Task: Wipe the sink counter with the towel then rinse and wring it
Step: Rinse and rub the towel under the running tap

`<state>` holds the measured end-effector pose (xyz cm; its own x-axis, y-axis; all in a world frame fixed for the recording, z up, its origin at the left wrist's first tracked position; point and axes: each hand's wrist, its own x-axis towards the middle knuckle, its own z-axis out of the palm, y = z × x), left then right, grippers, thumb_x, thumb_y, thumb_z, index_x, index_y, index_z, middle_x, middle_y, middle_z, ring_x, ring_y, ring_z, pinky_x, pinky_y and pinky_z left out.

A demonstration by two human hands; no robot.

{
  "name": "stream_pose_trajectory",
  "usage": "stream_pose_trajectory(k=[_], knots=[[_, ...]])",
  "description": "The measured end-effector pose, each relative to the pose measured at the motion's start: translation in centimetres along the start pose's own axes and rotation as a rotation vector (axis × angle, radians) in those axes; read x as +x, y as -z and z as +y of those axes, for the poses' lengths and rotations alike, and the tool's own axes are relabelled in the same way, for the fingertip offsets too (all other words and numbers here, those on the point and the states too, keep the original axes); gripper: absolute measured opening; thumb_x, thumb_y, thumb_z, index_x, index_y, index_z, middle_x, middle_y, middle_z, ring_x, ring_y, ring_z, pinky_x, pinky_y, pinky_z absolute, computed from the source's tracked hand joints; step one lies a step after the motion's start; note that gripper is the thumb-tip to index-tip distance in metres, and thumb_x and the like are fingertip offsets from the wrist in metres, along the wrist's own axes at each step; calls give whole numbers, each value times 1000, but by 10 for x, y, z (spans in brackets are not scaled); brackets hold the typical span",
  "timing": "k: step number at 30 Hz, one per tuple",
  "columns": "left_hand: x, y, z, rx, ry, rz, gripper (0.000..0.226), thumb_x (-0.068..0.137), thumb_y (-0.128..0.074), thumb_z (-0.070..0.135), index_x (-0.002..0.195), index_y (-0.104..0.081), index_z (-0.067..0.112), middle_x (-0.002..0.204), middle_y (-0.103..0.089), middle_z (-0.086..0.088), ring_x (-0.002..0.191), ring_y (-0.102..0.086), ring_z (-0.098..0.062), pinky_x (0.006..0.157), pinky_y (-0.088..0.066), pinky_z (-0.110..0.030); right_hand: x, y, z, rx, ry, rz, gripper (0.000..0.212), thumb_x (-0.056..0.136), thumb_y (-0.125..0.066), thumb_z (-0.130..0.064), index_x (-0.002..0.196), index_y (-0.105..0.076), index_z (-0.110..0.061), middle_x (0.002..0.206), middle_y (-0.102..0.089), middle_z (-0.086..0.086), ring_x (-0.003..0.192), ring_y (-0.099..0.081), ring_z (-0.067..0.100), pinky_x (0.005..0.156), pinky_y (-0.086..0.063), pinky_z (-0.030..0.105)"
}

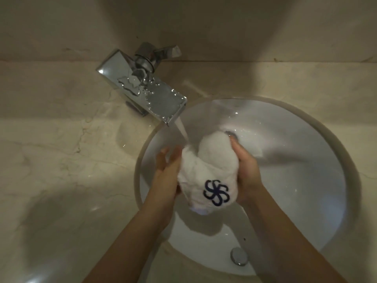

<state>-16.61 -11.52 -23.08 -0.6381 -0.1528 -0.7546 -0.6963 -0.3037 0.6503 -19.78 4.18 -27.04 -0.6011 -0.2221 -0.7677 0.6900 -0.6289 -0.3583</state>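
Note:
A bunched white towel [210,166] with a dark blue swirl emblem is held over the round white sink [306,160]. My left hand [167,172] presses against its left side, fingers partly spread. On the right side, my right hand [247,170] wraps around the towel. Water runs from the chrome faucet [146,88] and lands on the towel's top left edge. The towel's far corner hangs toward the basin floor.
Beige marble counter [61,160] surrounds the sink, with wet patches to the left of the basin. The faucet handle [167,52] points right, near the back wall. A chrome overflow fitting [238,256] sits on the basin's near wall.

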Motion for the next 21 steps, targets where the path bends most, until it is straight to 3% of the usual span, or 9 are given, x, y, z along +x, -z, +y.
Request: stream_pose_trajectory(k=[3,5,7,9,12,13,15,17,21], knots=[[7,2,14,-203,374,-311,82,86,-54,74,133,-66,9,135,-68,-17,126,-65,-32,109,-48,-50,-15,6,-10,62,108,-47,53,104,-42,-39,90,-85,-11,90,-81,10,84,-79,25,75,-65,32],[13,2,20,-275,496,-424,83,88,-55,72,134,-66,5,137,-66,-20,129,-61,-36,112,-45,-49,-23,5,-10,43,181,-35,48,101,-46,-39,108,-81,-8,103,-78,13,95,-77,28,79,-63,33],[16,-5,19,-281,534,-348,71,90,-60,63,127,-71,3,125,-72,-19,115,-70,-34,98,-54,-43,-27,6,-5,32,204,-46,57,91,-55,-47,130,-72,-9,126,-72,17,116,-71,34,91,-62,40],[20,-11,9,-264,424,-227,51,95,-64,43,124,-70,2,114,-76,-17,102,-74,-32,91,-57,-40,-30,8,-3,-15,112,-128,57,83,-63,-53,121,-78,-13,125,-74,18,114,-73,34,88,-64,42],[32,-2,-10,-188,77,-34,37,98,-65,21,132,-62,8,122,-73,-16,113,-70,-34,102,-54,-52,-32,16,-14,-213,42,-124,58,87,-50,-52,118,-80,-14,118,-79,13,112,-74,30,84,-62,38],[35,1,-11,-123,-63,24,34,99,-65,20,132,-62,14,120,-74,-11,113,-71,-28,100,-56,-48,-31,16,-21,-310,29,-81,64,85,-47,-57,123,-76,-14,118,-79,12,112,-75,28,84,-60,38],[37,4,-7,28,-279,95,28,99,-64,20,127,-64,20,106,-77,7,102,-71,-8,86,-58,-28,-22,13,-32,-492,-38,-76,73,83,-46,-69,126,-72,-16,115,-80,10,106,-77,24,84,-56,39],[35,2,1,107,-379,89,26,100,-62,18,127,-64,18,100,-76,13,95,-69,-3,79,-55,-18,-13,4,-38,-602,-26,-50,69,89,-51,-72,129,-68,-19,112,-81,6,102,-78,22,84,-56,38],[36,3,12,13,-402,91,26,104,-57,17,128,-63,16,107,-75,3,93,-71,-5,80,-57,-23,-1,-15,-36,-574,-24,-16,71,94,-49,-74,138,-64,-20,121,-78,11,111,-76,27,96,-56,43]])
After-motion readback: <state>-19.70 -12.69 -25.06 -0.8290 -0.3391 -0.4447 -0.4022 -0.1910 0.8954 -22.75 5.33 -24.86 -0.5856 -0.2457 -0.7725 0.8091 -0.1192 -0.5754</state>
